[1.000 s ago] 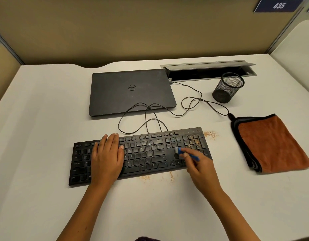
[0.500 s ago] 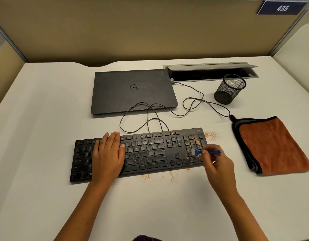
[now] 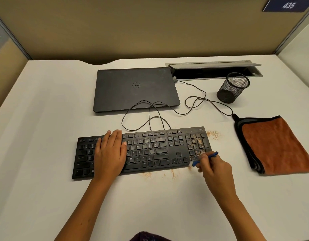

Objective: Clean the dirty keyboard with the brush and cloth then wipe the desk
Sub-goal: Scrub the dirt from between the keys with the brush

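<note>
Keyboard (image 3: 150, 150) cleaning is being shown at the number-pad end, where a blue brush (image 3: 205, 158) is being pinched between the curled fingers and thumb of the right hand (image 3: 215, 168). The brush's pale head is being held at the near right corner of the black keyboard, right at its front edge; whether the bristles are touching the keys cannot be told through the blur. Tan crumbs (image 3: 195, 145) are being left scattered over the number-pad keys. The left half of the keyboard is being pressed down by the left hand (image 3: 110, 153), whose fingers are being kept straight and together, flat on the keys.

More crumbs are being seen on the white desk (image 3: 46, 119): a patch just beyond the keyboard's far right corner and several along its front edge. An orange cloth (image 3: 275, 146), folded and edged in black, is being left lying on the desk to the right, apart from the keyboard. Behind the keyboard, a closed Dell laptop (image 3: 136, 89), a looping black cable (image 3: 193, 101) and a black mesh pen cup (image 3: 232, 87) are being shown.
</note>
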`<state>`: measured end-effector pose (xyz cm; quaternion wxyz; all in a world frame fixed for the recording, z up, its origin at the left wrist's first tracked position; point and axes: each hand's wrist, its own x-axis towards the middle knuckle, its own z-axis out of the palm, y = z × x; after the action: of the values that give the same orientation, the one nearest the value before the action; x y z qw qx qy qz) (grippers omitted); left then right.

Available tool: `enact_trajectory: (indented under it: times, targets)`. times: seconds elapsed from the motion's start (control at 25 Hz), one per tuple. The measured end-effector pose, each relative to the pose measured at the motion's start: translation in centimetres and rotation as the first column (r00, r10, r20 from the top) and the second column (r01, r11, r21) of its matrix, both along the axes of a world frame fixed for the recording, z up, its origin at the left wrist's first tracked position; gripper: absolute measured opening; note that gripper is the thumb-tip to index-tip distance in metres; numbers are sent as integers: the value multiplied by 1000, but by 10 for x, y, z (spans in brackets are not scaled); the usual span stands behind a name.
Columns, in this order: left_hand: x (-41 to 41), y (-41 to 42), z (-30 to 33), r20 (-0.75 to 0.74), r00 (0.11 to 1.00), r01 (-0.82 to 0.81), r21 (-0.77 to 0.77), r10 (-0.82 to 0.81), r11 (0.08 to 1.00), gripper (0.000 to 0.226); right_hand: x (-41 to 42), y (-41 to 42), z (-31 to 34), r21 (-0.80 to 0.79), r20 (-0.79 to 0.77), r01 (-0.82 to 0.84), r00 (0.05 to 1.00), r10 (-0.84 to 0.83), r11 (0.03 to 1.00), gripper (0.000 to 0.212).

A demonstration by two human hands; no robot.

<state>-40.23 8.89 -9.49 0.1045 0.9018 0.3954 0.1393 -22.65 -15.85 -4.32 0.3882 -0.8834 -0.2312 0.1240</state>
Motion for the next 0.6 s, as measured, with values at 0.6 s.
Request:
enact_trajectory:
  times: [0.6]
  targets:
    - [-2, 0, -2, -1, 1000, 0, 0, 0, 1000, 58, 29, 9, 22, 211, 0, 63, 998, -64, 975, 14]
